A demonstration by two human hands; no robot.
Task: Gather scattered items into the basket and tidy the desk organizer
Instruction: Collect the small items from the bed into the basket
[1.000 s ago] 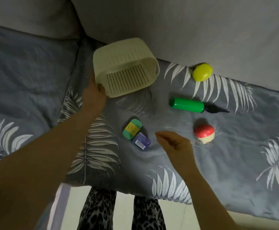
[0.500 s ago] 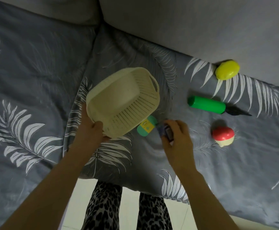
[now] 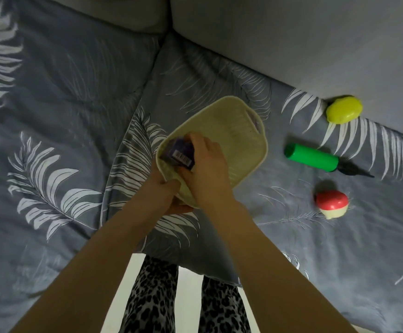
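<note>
My left hand (image 3: 164, 195) grips the near rim of the basket (image 3: 243, 150) on the bed (image 3: 75, 116), while the fingers (image 3: 195, 140) of my right hand (image 3: 207, 169) pinch a purple box (image 3: 177, 156) inside it, and the lemon (image 3: 344, 109), the pump (image 3: 312, 157) and the red toy (image 3: 331, 204) lie apart at the right.

A: Where's the cream basket (image 3: 241, 150)?
B: Tilted above the leaf-print bed cover, its slotted inside facing up. A purple box (image 3: 178, 155) with a white barcode label sits at its near-left rim.
A: And the loose items?
B: On the cover to the right: a yellow lemon-shaped case (image 3: 344, 109) near the back cushion, a green cylinder (image 3: 311, 157) with a black tip lying flat, and a red-and-cream ball (image 3: 331, 203) nearest.
</note>
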